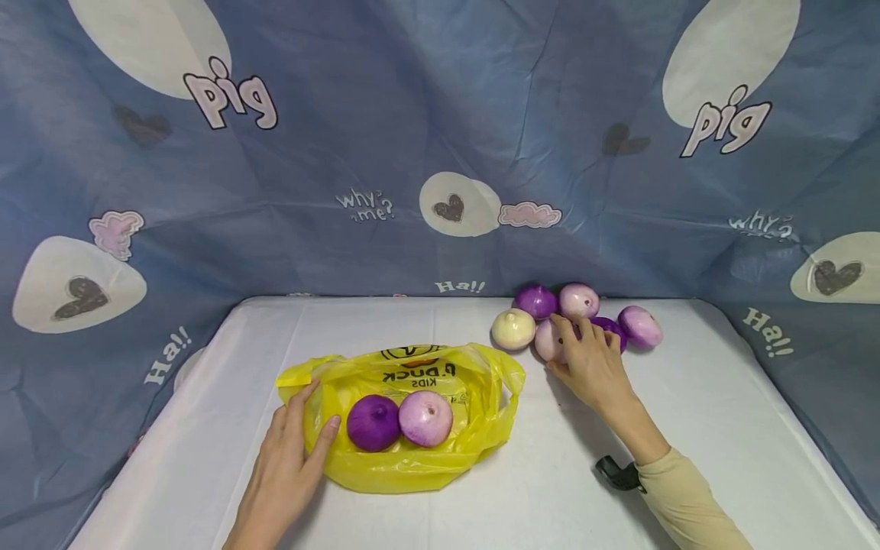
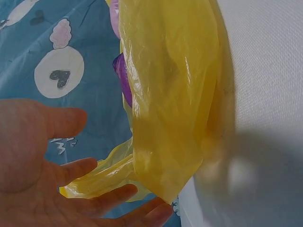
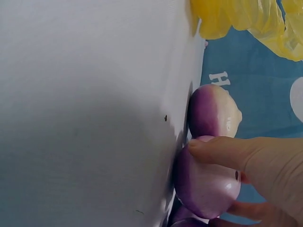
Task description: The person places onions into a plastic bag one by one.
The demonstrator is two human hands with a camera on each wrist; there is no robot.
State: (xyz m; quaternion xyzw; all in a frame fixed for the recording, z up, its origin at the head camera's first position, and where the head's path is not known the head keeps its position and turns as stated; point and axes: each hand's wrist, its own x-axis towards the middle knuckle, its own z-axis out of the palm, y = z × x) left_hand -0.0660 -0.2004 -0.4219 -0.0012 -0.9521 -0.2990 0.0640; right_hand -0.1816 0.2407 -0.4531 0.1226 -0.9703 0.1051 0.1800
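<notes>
A yellow plastic bag lies with its mouth spread, a dark purple onion and a pale purple onion inside it. At its left edge my left hand touches the plastic, thumb and fingers spread apart; the left wrist view shows the fingertips against the bag. Among the onions at the back right, my right hand grips a light purple onion between thumb and fingers. The right wrist view shows the thumb across this onion. My palm hides part of it.
Around the right hand sit a whitish onion, a dark purple onion, a pale onion, another dark one and a lilac one. A blue printed cloth hangs behind the white table.
</notes>
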